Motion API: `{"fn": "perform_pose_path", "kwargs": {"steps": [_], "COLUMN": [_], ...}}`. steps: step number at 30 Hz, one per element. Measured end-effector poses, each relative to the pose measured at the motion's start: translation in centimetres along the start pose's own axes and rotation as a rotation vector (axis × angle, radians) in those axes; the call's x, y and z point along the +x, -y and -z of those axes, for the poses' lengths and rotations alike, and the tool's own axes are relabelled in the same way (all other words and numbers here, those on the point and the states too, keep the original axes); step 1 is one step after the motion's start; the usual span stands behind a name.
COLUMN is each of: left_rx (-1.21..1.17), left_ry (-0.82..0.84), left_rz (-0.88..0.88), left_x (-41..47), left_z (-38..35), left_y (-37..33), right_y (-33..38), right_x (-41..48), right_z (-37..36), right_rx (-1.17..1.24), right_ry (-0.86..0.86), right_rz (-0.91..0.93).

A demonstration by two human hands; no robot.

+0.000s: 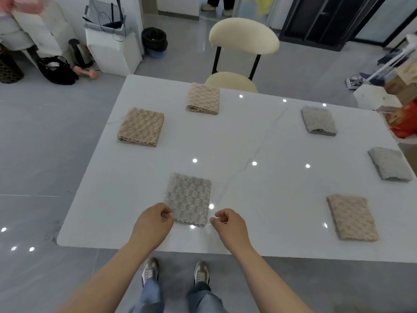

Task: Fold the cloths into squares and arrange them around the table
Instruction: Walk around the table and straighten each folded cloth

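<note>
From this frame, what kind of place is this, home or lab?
Probably a home dining area: a white table with a cream padded chair at its far side, folded cloths spaced round its top, and a pink dumbbell on the tiled floor.

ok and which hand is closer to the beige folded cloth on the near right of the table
Right. The right hand is left of the beige cloth, bare table between them; the left hand is farther left, past the front cloth.
</note>
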State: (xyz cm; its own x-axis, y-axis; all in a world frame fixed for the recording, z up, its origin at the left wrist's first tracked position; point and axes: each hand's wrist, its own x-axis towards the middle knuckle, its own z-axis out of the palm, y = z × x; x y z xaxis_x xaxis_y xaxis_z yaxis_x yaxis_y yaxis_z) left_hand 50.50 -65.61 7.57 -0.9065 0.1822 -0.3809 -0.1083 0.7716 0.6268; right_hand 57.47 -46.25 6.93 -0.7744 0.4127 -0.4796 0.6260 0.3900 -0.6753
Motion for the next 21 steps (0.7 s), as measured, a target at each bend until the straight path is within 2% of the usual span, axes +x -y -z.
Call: {"fn": "perform_pose_path", "kwargs": {"steps": [9, 14, 21], "left_rx": [0.088, 0.088, 0.037], "left_ry": [0.107, 0.152, 0.133], "left_rz": [0.053, 0.072, 0.135], "left_x": [5.0, 6.0, 6.1], "left_z": [1.3, 0.3, -0.7], "left_y": [2.7, 2.9, 3.2], "right_y": [0.8, 0.5, 0.5], "right_x": [1.3, 2.0, 2.7], "right_z": [-4.0, -4.4, -4.9], "right_rx": [0.001, -0.043, -0.05], "right_ry": [-0.018, -0.018, 0.005], "right_rz": [-0.247, -0.272, -0.254]}}
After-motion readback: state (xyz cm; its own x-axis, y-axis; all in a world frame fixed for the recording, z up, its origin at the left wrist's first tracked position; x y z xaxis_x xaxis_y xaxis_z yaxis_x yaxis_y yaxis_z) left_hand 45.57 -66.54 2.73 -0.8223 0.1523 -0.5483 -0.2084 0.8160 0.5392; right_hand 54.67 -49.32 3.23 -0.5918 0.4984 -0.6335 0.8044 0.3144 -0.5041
